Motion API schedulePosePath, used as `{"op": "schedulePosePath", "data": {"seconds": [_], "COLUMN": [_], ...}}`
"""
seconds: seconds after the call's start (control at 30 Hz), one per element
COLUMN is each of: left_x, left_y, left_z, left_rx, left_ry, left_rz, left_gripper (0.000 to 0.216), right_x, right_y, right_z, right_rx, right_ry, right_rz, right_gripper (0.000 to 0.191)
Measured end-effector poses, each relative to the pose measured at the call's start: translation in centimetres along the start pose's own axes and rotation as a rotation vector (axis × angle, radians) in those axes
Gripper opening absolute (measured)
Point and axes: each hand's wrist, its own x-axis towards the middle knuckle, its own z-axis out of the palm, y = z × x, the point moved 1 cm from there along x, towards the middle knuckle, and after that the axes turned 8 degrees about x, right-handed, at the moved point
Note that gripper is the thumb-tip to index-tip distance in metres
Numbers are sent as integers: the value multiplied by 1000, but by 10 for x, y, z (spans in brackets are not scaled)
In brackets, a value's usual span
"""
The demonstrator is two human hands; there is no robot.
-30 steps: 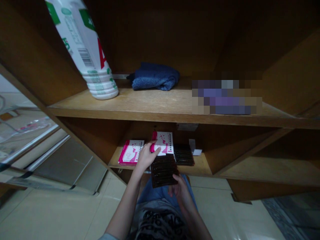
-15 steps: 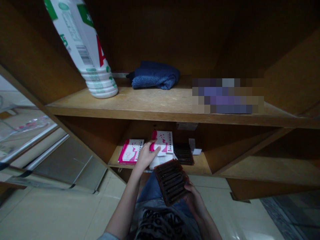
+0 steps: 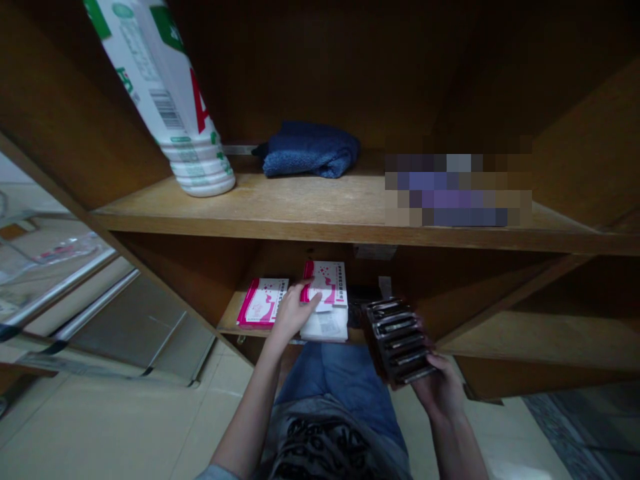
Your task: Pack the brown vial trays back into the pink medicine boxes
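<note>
Dark ribbed pack (image 3: 397,341) at 4 o'clock from the pink-white box (image 3: 331,277), likely light, slick, semi-stiff, so grip edges: right hand (image 3: 444,385) fingers pinch its 4 o'clock edge, left hand (image 3: 296,308) fingers pinch the box's 8 o'clock side.

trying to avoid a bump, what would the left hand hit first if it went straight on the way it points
The left hand would first meet the pink-and-white box, which it touches; depth beyond, in the dim lower compartment, is hard to judge.
</note>
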Motion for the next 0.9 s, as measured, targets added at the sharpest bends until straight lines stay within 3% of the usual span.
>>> {"op": "schedulePosePath", "data": {"seconds": [0.27,0.57,0.9], "left_x": [0,-1,-1], "left_y": [2,1,0], "left_z": [-1,0,0], "left_rx": [12,11,4], "left_ry": [-15,-4,0], "left_rz": [10,10,9], "left_gripper": [42,41,40], "right_x": [32,56,58], "right_y": [-13,4,7], "right_z": [42,53,57], "right_rx": [-154,-365,-701], "right_ry": [-33,33,10], "right_rz": [-172,-106,-67], "right_gripper": [39,45,78]}}
